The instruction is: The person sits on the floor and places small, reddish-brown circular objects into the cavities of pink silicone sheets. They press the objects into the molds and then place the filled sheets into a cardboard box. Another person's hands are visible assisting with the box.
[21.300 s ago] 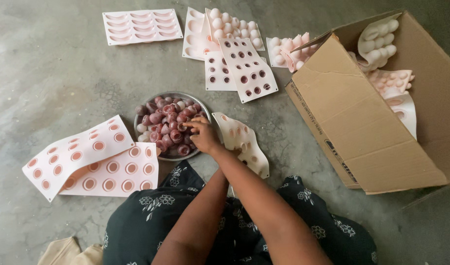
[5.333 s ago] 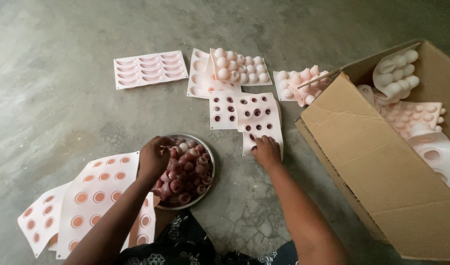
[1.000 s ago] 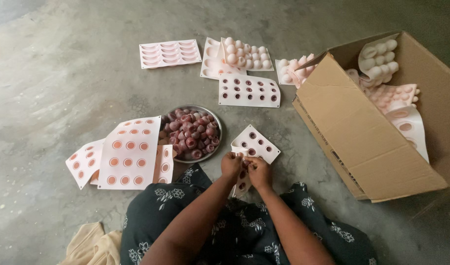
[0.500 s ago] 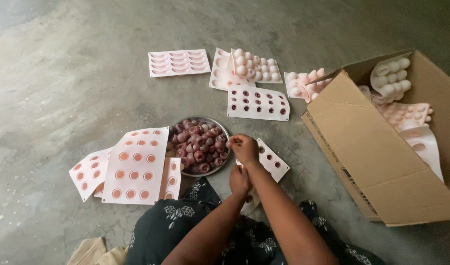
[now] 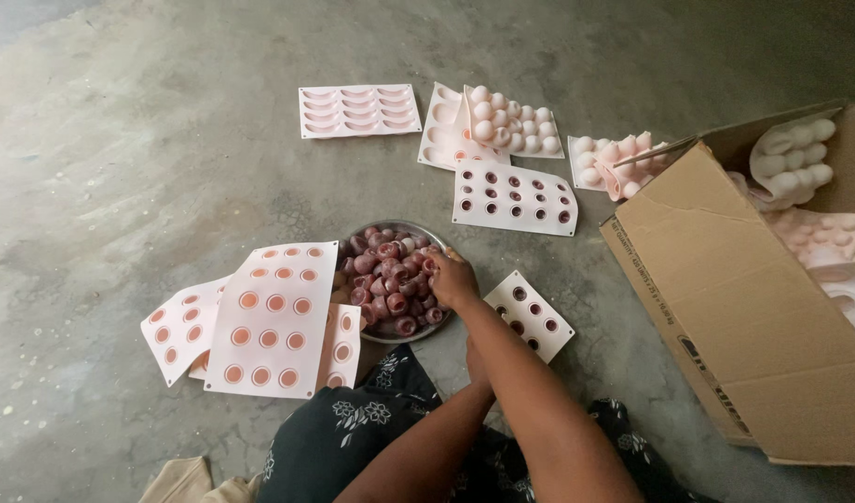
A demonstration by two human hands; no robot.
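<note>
My right hand (image 5: 453,278) is reaching into the metal bowl (image 5: 425,229), grip curling over pink pieces (image 5: 390,279); half a second ago it was hovering above the small mould (image 5: 530,315). I cannot tell the left hand's (image 5: 474,359) grip.

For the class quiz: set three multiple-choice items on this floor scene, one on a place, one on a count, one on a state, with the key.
1. Where is the person's right hand?
A. inside the brown cardboard box
B. on the reddish-brown round pieces in the round metal bowl
C. on the pale tray of crescent shapes

2. How many dark holes show in the small pale-pink mould tray right of the bowl?
A. two
B. six
C. fifteen

3. What state is the cardboard box in?
A. taped shut
B. flattened
C. open, with pale moulds inside

Key: 1 B, the hand lies over the bowl's right side; 2 B, two rows of three holes show; 3 C, the flap hangs open and the moulds show inside.
</note>
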